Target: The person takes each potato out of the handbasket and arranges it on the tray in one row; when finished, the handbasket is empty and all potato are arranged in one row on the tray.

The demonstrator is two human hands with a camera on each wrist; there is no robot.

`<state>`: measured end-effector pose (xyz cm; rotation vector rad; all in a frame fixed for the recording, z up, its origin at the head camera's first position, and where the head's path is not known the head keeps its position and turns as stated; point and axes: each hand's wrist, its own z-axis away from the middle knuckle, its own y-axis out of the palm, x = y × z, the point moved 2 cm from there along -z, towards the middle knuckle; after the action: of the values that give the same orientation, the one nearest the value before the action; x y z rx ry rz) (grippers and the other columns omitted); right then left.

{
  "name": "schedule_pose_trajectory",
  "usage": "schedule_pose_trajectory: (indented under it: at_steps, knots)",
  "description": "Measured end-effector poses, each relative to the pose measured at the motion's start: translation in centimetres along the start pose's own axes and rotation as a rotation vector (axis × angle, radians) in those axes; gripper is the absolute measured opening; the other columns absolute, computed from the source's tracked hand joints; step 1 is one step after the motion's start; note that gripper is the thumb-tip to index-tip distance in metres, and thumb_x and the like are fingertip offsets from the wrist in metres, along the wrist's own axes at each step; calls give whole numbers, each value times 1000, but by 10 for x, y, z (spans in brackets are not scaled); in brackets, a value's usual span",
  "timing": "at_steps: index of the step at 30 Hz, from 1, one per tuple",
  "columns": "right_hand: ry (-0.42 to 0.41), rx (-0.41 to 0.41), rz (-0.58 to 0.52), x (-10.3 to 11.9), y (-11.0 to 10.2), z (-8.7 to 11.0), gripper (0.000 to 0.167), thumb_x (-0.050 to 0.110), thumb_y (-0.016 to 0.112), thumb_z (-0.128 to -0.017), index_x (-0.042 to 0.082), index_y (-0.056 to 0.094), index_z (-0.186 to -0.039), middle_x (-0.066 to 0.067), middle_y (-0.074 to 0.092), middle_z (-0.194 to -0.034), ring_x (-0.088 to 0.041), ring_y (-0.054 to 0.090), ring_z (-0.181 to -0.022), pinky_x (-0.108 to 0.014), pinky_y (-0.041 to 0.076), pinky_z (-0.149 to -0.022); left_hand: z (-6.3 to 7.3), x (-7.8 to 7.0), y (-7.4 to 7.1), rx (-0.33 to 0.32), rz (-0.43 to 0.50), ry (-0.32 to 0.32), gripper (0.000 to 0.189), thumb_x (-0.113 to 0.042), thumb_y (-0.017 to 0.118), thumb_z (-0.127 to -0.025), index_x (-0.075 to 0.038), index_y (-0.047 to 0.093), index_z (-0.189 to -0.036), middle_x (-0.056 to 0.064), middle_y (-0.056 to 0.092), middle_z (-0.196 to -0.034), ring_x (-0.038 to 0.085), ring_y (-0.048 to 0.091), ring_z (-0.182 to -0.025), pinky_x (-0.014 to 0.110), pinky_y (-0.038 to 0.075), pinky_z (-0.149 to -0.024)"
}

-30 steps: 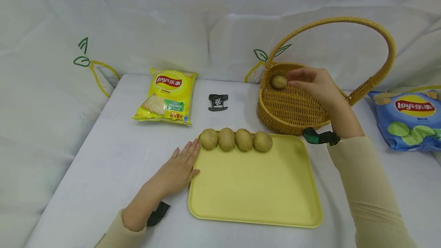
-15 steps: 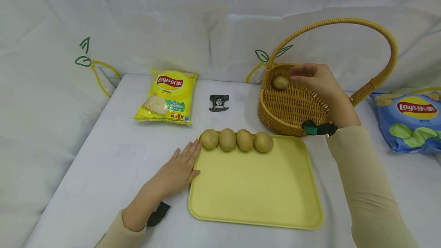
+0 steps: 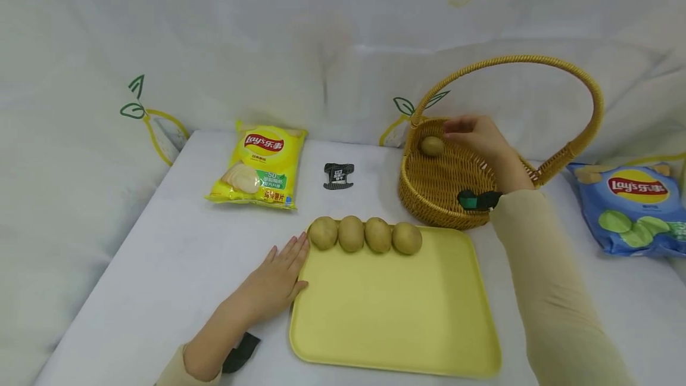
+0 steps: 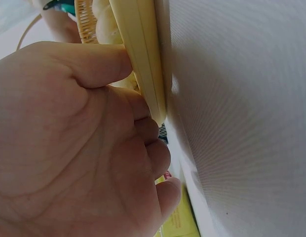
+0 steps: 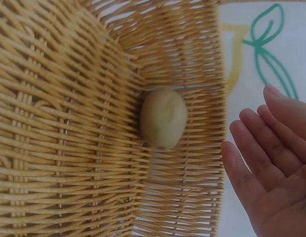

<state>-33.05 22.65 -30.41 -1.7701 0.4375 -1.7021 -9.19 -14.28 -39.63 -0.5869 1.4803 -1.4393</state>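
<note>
In the head view my right hand (image 3: 479, 139) hovers over the wicker basket (image 3: 409, 198), its fingers loosely bent with nothing between them. One potato (image 3: 432, 146) lies inside against the basket's far left wall. The right wrist view shows a gap between that potato (image 5: 164, 118) and my fingers (image 5: 264, 143). My left hand (image 3: 273, 282) lies with straight fingers along the upper left edge of the yellow tray (image 3: 393, 308). Its thumb (image 4: 106, 64) and fingertips touch the tray's side in the left wrist view. Several potatoes (image 3: 351, 233) sit in a row along the tray's far edge.
A yellow chip bag (image 3: 262, 165) lies at the back left. Behind the tray is a small black printed piece (image 3: 339, 176). To the right of the basket lies a blue chip bag (image 3: 635, 207). The basket's tall handle (image 3: 595, 100) arches above it; a white curtain (image 3: 268, 46) hangs behind.
My right hand has drawn slightly away from the potato in the basket and hangs above it. The head view has tilted up. My left hand keeps its place on the tray.
</note>
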Motion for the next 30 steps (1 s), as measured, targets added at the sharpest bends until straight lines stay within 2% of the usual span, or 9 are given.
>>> schedule_pose_trajectory:
  at_steps: [4,7,19,26,30]
  knots:
    - [12,44,29,-10,6,-3,41,17,57,-95,-7,52,-128,-24,55,-127,-28,48,-116,-46,38,-100,1,-3,2,5,12,8,63,-27,49,-98,7,24,-146,19,17,-154,32,15,-142,53,18,-111]
    - [29,70,26,-16,8,-4,41,14,55,-96,-8,49,-131,-29,49,-131,-35,44,-122,-50,34,-103,1,-5,2,2,25,11,63,-26,49,-98,7,24,-146,19,17,-154,32,15,-142,53,18,-111]
    - [61,55,-40,-20,10,-20,45,14,55,-97,-5,44,-137,-28,45,-135,-38,39,-126,-52,29,-106,3,-7,-1,-13,25,6,62,-26,48,-99,7,24,-146,19,18,-154,31,15,-142,52,18,-111]
    - [125,193,76,-26,19,-31,58,20,56,-96,-8,33,-141,-30,31,-143,-46,25,-133,-58,24,-106,3,-6,-1,-14,28,2,63,-26,48,-99,7,23,-146,19,17,-154,32,14,-142,52,18,-111]
    - [96,248,141,-25,26,-35,57,20,61,-93,-7,40,-138,-29,35,-141,-46,28,-131,-58,25,-105,2,-3,-2,-16,23,-8,63,-27,48,-99,6,23,-146,18,16,-155,30,14,-142,52,17,-111]
